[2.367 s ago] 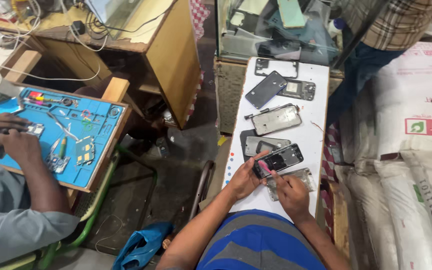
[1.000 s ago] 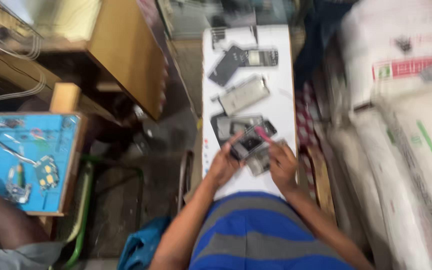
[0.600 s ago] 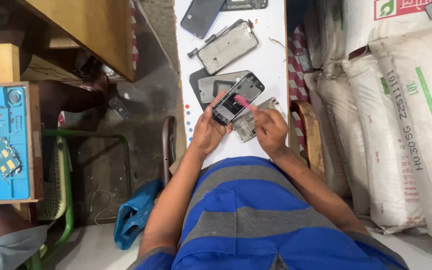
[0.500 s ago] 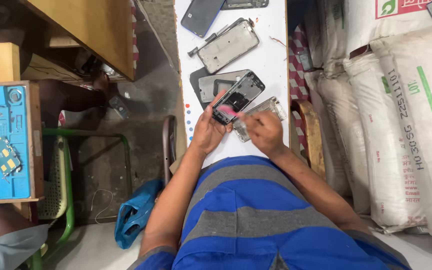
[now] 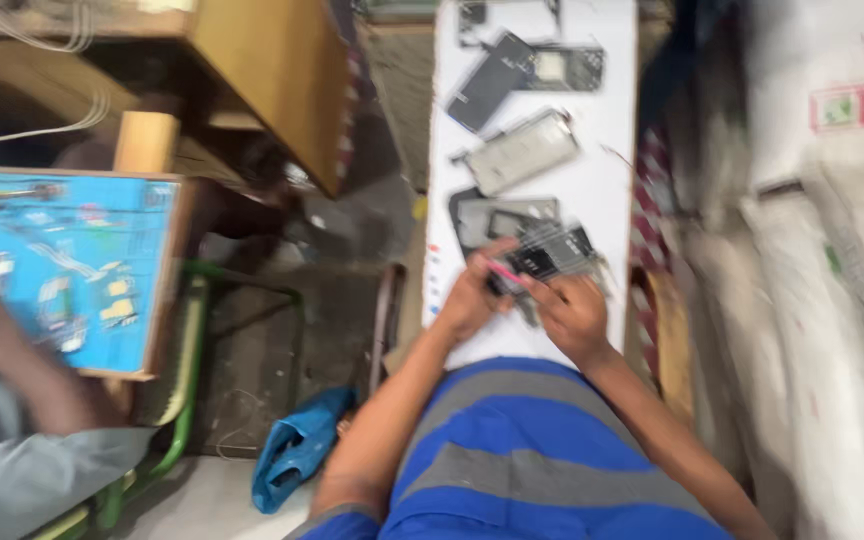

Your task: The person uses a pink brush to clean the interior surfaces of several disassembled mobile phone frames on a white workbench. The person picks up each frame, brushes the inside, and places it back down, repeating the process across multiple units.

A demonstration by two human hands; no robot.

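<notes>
Left hand [image 5: 472, 297] grips phone [image 5: 550, 252] at near-left end; right hand [image 5: 574, 312] pinches pink tool [image 5: 505, 271] beside it; phone long axis crosswise on counter [image 5: 612, 180].

Glossy dark glass phone panel [image 5: 550, 255] on a smooth matt white board [image 5: 612, 180]; rough woven plastic sacks [image 5: 832, 300] beside; bare wooden cabinet [image 5: 272, 80].

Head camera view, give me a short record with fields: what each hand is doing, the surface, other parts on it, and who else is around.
left hand: grips the opened phone
right hand: works on the phone with a pink tool
surface: white board
other parts: phone shells and a dark back cover laid above
nearby: another person's arm beside a blue mat
image: motion-blurred
</notes>
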